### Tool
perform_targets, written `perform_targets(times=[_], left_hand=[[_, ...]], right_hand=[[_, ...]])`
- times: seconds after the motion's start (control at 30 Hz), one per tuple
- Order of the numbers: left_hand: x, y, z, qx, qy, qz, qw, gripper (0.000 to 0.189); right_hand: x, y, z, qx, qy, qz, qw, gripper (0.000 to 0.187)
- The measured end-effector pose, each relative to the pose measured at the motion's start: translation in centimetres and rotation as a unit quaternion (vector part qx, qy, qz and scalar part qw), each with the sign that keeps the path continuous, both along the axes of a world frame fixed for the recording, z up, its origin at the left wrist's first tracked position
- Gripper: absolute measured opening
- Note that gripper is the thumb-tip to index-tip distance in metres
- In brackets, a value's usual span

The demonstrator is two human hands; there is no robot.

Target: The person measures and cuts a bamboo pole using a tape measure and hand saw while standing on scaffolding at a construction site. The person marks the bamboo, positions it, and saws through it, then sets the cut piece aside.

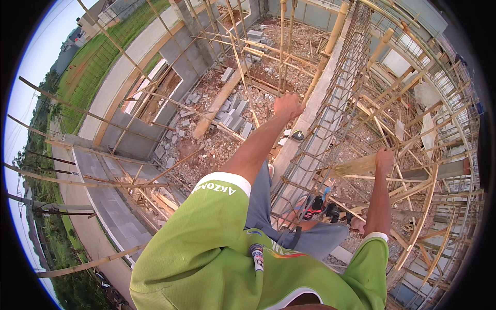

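Note:
My left hand (pixel 288 105) is curled at the foot of a thick bamboo pole (pixel 321 73), beside the edge of a long board; whether it grips the pole is unclear. Farther right, my right hand (pixel 384 159) closes around the end of a blurred, pale wooden piece (pixel 354 164), which points left towards the rebar. Between my arms runs a long cage of tied steel rebar (pixel 329 108) over boards. A black and yellow tape measure (pixel 297 135) lies on the board just below my left hand. My bent legs in grey-blue trousers (pixel 317 238) straddle the cage.
Far below, rubble and grey blocks (pixel 234 116) cover the ground, with a plank (pixel 221 100) across them. Thin bamboo poles (pixel 93 114) cross on the left. Bamboo struts and boards (pixel 418 193) crowd the right. A red and black shoe (pixel 313 207) shows near my legs.

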State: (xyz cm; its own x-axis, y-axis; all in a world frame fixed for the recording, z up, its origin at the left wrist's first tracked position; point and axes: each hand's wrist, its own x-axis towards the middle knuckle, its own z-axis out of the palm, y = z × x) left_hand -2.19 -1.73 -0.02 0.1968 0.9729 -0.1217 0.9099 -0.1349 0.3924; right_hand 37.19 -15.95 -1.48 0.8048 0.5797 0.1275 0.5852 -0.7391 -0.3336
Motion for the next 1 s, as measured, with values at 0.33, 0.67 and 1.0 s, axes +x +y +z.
perform_targets(times=[0.33, 0.67, 1.0], left_hand=[[2.2, 1.5, -1.2, 0.026, 0.049, 0.01, 0.998, 0.059], [3.6, 1.9, -3.1, 0.031, 0.076, 0.016, 0.997, 0.064], [3.4, 1.6, -1.7, 0.025, 0.105, 0.022, 0.994, 0.059]], right_hand=[[2.7, 1.0, -1.1, 0.01, 0.026, 0.011, 1.0, 0.04], [4.0, -0.1, -1.8, 0.053, 0.065, 0.006, 0.996, 0.043], [4.2, 0.7, -3.8, 0.07, 0.063, 0.029, 0.995, 0.043]])
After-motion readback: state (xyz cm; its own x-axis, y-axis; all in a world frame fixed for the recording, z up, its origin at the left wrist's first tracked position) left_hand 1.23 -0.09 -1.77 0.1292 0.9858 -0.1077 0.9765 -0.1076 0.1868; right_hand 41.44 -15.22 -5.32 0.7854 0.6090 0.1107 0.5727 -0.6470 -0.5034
